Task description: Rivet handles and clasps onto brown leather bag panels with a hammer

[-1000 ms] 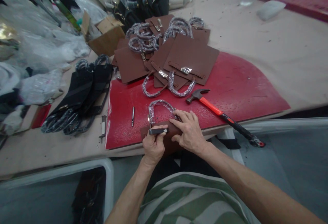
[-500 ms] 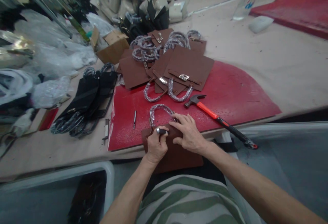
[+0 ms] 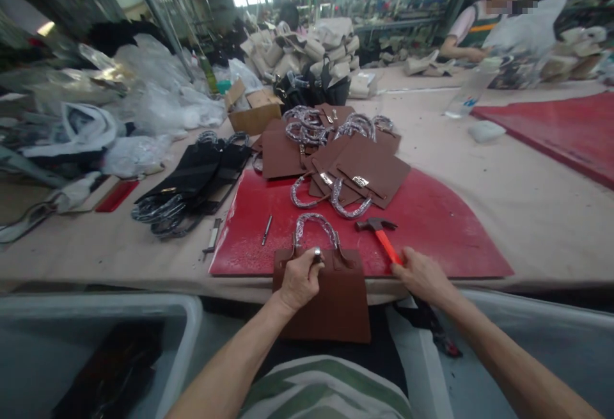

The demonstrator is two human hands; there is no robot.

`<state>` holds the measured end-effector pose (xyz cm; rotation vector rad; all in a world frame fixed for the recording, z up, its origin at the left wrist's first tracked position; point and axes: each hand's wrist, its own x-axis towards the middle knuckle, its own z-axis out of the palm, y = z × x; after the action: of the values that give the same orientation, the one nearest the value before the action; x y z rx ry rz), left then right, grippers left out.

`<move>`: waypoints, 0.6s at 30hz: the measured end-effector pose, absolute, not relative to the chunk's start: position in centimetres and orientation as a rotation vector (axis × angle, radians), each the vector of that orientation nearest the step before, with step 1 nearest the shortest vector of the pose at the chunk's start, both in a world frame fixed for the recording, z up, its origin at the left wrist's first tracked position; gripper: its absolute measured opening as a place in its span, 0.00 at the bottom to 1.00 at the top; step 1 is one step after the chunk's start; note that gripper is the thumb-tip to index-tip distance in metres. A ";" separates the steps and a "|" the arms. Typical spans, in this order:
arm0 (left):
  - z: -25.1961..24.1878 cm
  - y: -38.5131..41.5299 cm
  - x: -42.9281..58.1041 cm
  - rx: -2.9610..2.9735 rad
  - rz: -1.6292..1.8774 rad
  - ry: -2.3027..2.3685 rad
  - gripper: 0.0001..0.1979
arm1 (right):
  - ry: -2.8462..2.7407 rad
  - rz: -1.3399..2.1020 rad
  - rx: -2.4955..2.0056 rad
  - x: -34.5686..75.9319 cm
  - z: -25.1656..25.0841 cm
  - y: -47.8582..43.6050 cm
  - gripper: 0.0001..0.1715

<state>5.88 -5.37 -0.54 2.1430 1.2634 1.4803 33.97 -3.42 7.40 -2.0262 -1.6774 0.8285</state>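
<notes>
From here, the left hand (image 3: 300, 277) pinches a metal-ended tool (image 3: 317, 253) upright, seemingly to steady it over the brown panel (image 3: 336, 313) beneath, while the right hand (image 3: 420, 272) grasps the hammer (image 3: 386, 245), its head lying just beyond.

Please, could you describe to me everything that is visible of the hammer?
The claw hammer has a dark, metal-looking head, striking face at picture left, claw at right. The handle is bright orange near the head and black lower down, with a reddish end. The head appears to lie on the red board; the handle slants nearer and rightward, past the board's near edge. The right hand's grip touches and partly hides it; whether fully closed, I cannot tell.
</notes>
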 end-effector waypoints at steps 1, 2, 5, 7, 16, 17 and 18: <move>-0.6 -5.4 5.9 2.140 1.491 1.261 0.07 | -1.665 0.928 -1.994 33.4 7.6 -3.6 0.10; -0.6 -5.3 6.0 2.139 1.504 1.258 0.07 | -1.641 1.039 -1.951 32.9 8.0 -3.8 0.10; -0.9 -5.3 6.1 2.149 1.533 1.262 0.08 | -1.538 1.294 -1.823 31.1 10.2 -5.1 0.11; -1.2 -5.2 6.2 2.154 1.536 1.279 0.09 | -1.462 1.315 -1.726 29.9 12.4 -6.4 0.18; -1.3 -5.2 6.1 2.170 1.491 1.259 0.08 | -2.338 0.105 -1.295 27.4 17.2 -9.4 0.16; -1.3 -5.2 6.1 2.176 1.489 1.254 0.09 | -2.406 0.125 -1.296 27.5 17.7 -9.3 0.16; -1.3 -5.2 6.1 2.180 1.491 1.255 0.09 | -2.418 0.150 -1.291 27.5 18.5 -9.3 0.15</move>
<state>6.06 -5.18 -1.28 2.1795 1.2546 1.4908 27.50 -9.31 18.48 -1.2915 -2.4180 0.1499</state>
